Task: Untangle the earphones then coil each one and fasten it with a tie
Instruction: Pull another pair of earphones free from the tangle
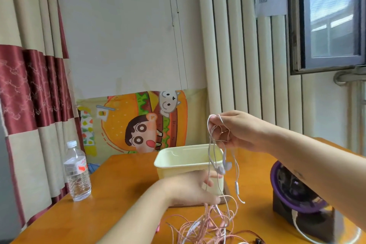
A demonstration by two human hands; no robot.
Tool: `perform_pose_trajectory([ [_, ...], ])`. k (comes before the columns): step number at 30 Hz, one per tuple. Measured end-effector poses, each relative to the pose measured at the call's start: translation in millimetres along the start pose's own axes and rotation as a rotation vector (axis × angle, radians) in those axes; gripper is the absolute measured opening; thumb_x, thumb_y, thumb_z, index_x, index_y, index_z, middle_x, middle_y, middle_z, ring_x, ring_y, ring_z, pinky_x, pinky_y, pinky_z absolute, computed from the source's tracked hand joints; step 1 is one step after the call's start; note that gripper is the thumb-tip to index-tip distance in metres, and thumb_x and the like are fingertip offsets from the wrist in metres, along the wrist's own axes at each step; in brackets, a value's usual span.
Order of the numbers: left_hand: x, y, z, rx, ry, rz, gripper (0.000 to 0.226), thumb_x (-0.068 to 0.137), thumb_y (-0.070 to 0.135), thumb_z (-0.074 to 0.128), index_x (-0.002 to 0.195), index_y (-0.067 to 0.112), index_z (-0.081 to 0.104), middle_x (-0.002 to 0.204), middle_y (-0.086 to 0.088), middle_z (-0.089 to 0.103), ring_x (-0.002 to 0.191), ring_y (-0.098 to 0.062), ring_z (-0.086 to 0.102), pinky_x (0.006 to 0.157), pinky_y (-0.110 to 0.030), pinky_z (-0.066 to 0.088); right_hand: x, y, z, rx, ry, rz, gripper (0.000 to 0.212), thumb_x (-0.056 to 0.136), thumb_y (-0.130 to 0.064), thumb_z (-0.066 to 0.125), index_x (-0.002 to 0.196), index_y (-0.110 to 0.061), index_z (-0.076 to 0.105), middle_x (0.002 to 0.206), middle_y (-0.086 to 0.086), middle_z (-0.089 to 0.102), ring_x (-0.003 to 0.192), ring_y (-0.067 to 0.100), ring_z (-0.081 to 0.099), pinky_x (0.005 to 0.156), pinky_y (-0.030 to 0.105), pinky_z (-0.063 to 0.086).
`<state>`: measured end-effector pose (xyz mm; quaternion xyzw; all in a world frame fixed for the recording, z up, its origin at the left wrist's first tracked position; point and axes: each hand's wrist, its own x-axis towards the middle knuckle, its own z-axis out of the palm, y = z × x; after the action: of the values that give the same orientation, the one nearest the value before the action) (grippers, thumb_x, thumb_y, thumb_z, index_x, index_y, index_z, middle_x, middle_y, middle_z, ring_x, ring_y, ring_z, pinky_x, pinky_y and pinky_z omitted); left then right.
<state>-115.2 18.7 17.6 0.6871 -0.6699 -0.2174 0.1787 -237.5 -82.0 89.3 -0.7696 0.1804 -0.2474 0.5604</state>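
A: Status?
B: Over the orange wooden table [122,184], L hand [188,188] has its fingers curled, pinching strands atop the pink tangled earphone cords [206,226]. 1 pale lilac-white earphone [224,166] hangs above them, buds dangling. R hand [237,130], raised, pinches its looped cord.
A: Tip?
B: Pin the tangle w/ L, raise R slowly. Snag? Feed slack, don't yank; thin cord prob. kinks easily.

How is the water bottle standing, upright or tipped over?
Upright: the water bottle stands on its base on the table, cap on top.
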Motion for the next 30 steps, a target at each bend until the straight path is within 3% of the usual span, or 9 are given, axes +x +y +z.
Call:
perform_pose_trajectory([
  [3, 0.7, -3.4, -14.0, 0.012, -0.023, 0.021, 0.046, 0.082, 0.025, 0.071, 0.119, 0.039, 0.047, 0.114, 0.011, 0.054, 0.1, -0.004, 0.054, 0.087, -0.011, 0.039, -4.8, -2.0, -7.2, -0.076, 0.01, -0.034, 0.04, 0.101, -0.024, 0.04, 0.072, -0.008, 0.062, 0.065, 0.008, 0.062, 0.067, 0.022, 0.066, 0.067, 0.024, 0.05],
  [9, -1.7, 11.6, -42.7, -0.614, 0.28, 0.181, 0.037, 0.086, 0.039, 0.063, 0.119, 0.023, 0.061, 0.109, 0.005, 0.069, 0.107, -0.01, 0.062, 0.101, -0.035, 0.043, -0.4, -17.7, -10.7, -0.364, 0.093, -0.191, 0.032, 0.096, -0.035, 0.049, 0.084, -0.016, 0.072, 0.087, 0.006, 0.074, 0.087, 0.017, 0.069, 0.077, 0.024, 0.054],
  [13, 0.9, 25.4, -53.8, -0.563, 0.597, 0.235, 0.021, 0.096, 0.026, 0.051, 0.093, 0.011, 0.065, 0.065, 0.005, 0.057, 0.062, -0.011, 0.055, 0.071, -0.027, 0.05, 6.3, -28.2, -7.7, -0.596, 0.189, -0.303, 0.035, 0.084, -0.045, 0.063, 0.086, -0.012, 0.073, 0.076, 0.007, 0.066, 0.066, 0.02, 0.057, 0.063, 0.027, 0.045],
  [16, -3.0, 27.1, -71.2, -0.61, 0.771, 0.207, 0.027, 0.099, 0.017, 0.044, 0.083, 0.016, 0.065, 0.062, 0.002, 0.057, 0.053, -0.01, 0.051, 0.046, -0.019, 0.042, 5.9, -39.5, -9.0, -0.726, 0.207, -0.357, 0.023, 0.082, -0.04, 0.067, 0.082, -0.017, 0.07, 0.073, -0.004, 0.064, 0.065, 0.011, 0.056, 0.057, 0.024, 0.042],
  [18, -7.2, 25.6, -82.3, -0.708, 0.818, 0.211, 0.027, 0.1, 0.014, 0.041, 0.087, 0.012, 0.065, 0.077, -0.007, 0.062, 0.065, -0.01, 0.06, 0.054, -0.021, 0.051, 7.3, -45.4, -11.5, -0.803, 0.241, -0.412, 0.017, 0.087, -0.032, 0.064, 0.09, -0.018, 0.072, 0.081, -0.006, 0.066, 0.075, 0.009, 0.062, 0.064, 0.019, 0.049],
  [20, -11.6, 23.2, -91.2, -0.837, 0.838, 0.209, 0.028, 0.1, 0.014, 0.04, 0.083, 0.013, 0.062, 0.091, -0.007, 0.064, 0.088, -0.016, 0.063, 0.08, -0.032, 0.054, 11.6, -49.5, -15.5, -0.857, 0.312, -0.453, 0.018, 0.09, -0.027, 0.06, 0.096, -0.016, 0.073, 0.077, -0.01, 0.063, 0.071, 0.002, 0.06, 0.06, 0.01, 0.046],
  [22, -16.2, 19.4, -99.5, -1.044, 0.84, 0.241, 0.03, 0.099, 0.014, 0.039, 0.075, 0.015, 0.057, 0.08, -0.002, 0.067, 0.086, -0.018, 0.065, 0.09, -0.039, 0.049, 16.2, -52.0, -20.0, -0.908, 0.397, -0.476, 0.019, 0.092, -0.023, 0.057, 0.095, -0.014, 0.073, 0.072, -0.011, 0.061, 0.066, 0.002, 0.058, 0.056, 0.009, 0.043],
  [26, -26.2, 5.0, -109.0, -1.288, 0.871, 0.261, 0.028, 0.097, 0.015, 0.038, 0.07, 0.014, 0.047, 0.042, 0.008, 0.034, 0.038, -0.006, 0.036, 0.064, -0.026, 0.051, 24.9, -47.5, -28.2, -0.936, 0.525, -0.452, 0.023, 0.093, -0.026, 0.054, 0.09, -0.011, 0.073, 0.072, -0.002, 0.065, 0.063, 0.015, 0.059, 0.058, 0.025, 0.048],
  [30, -30.7, -16.3, -104.4, -1.128, 0.926, 0.099, 0.025, 0.097, 0.014, 0.037, 0.076, 0.012, 0.05, 0.04, 0.01, 0.027, 0.031, -0.004, 0.022, 0.043, -0.02, 0.026, 25.8, -42.2, -31.0, -0.983, 0.599, -0.37, 0.032, 0.095, -0.034, 0.051, 0.08, -0.012, 0.07, 0.059, 0.003, 0.06, 0.045, 0.013, 0.047, 0.049, 0.025, 0.041],
])
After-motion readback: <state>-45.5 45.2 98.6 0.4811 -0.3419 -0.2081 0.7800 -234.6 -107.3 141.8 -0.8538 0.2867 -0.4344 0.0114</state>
